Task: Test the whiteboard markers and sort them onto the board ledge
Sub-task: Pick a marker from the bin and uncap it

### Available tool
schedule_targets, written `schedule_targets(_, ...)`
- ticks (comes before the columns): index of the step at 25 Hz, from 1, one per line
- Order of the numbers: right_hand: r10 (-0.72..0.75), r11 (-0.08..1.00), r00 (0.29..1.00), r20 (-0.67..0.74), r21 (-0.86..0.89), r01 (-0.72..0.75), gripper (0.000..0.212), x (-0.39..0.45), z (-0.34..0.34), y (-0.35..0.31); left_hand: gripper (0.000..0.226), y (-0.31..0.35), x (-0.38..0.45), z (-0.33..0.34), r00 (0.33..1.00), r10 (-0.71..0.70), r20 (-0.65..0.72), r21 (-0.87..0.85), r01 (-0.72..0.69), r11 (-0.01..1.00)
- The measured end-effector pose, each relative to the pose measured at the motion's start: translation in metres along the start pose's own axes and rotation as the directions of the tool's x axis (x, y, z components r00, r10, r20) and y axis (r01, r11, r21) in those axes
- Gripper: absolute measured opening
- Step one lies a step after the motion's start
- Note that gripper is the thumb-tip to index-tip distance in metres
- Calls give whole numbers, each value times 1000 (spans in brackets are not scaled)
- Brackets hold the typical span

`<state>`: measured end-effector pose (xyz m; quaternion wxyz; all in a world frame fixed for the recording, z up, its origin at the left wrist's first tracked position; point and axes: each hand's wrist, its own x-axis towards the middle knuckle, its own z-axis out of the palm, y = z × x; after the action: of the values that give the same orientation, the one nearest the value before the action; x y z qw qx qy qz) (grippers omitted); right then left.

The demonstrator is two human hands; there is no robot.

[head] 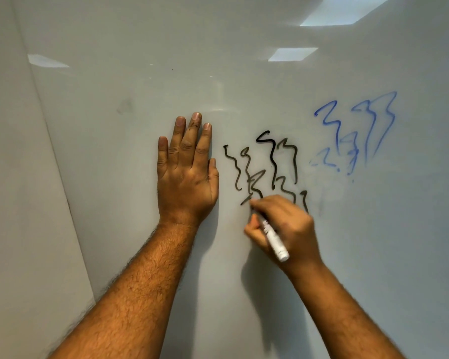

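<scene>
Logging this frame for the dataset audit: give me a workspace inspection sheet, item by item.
Surface: whiteboard, glossy, with ceiling light reflections and a faint grey smudge at upper left.
Job's things: one marker with a white barrel, tip toward the board; black squiggles beside it; blue squiggles to their right, partly faded. Board ledge not in view.
Clutter: nothing seen.
Grippers: left hand flat on the board, fingers straight; right hand grips the marker, blurred by motion.
Cables: nothing seen.
Surroundings: plain wall left of the board's edge.
</scene>
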<state>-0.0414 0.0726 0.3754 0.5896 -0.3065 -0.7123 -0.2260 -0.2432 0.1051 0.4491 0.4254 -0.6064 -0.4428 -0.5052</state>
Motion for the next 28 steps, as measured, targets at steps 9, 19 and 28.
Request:
schedule_targets(9, 203, 977, 976, 75, 53, -207, 18, -26, -19, -7, 65, 10, -44, 6, 998, -52, 19, -9, 52, 999)
schedule_targets(19, 7, 1000, 995, 100, 12, -8, 18, -32, 6, -6, 64, 7, -49, 7, 999, -29, 37, -15, 30, 999)
schedule_targets(28, 177, 984, 984, 31, -2, -177, 16, -46, -13, 2, 63, 9, -51, 6, 999, -25, 26, -13, 26, 1000)
